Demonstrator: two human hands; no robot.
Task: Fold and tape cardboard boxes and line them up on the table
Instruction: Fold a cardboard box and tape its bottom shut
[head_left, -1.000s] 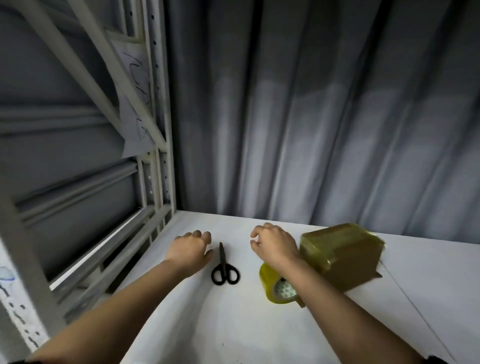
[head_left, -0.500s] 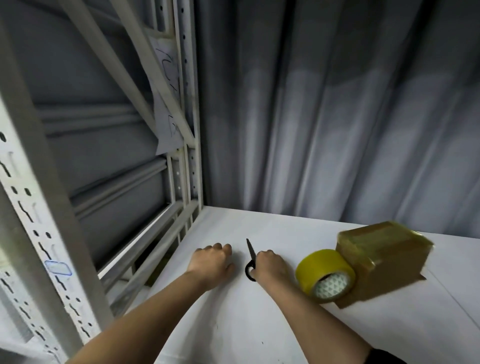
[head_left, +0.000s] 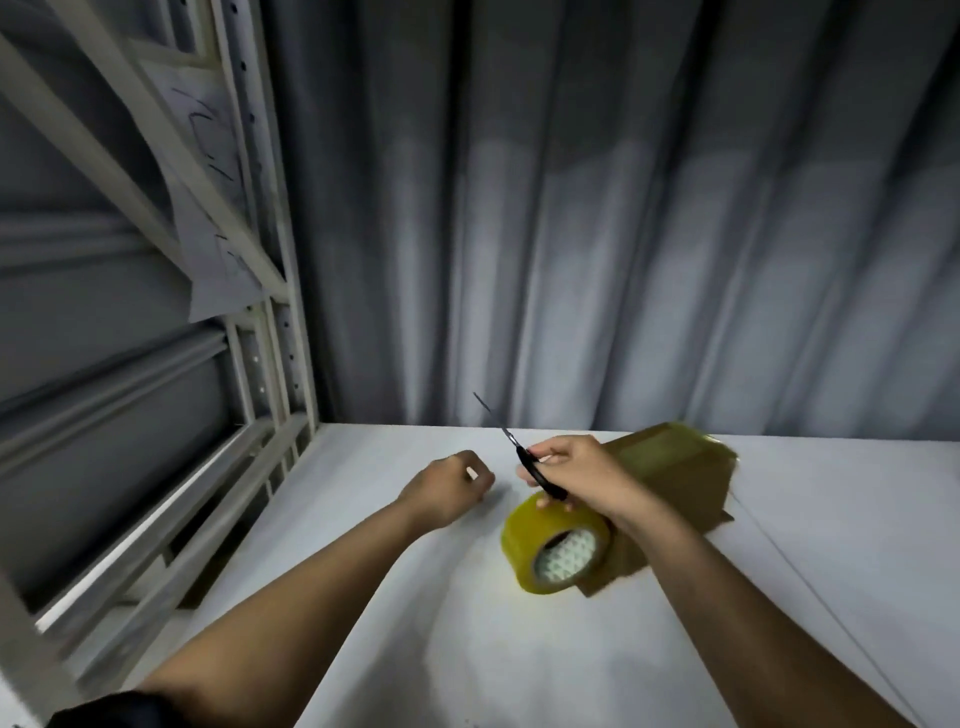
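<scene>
Right hand (head_left: 576, 475): grips scissors (head_left: 537, 475), above tape (head_left: 556, 545)
Left hand (head_left: 449, 486): fingers curled, empty, left of tape
Risk: raised blades may nick box (head_left: 675, 467)

Bare table (head_left: 519, 649) in front; tape roll (head_left: 556, 545) and box (head_left: 670, 462) obstructing the right.
</scene>
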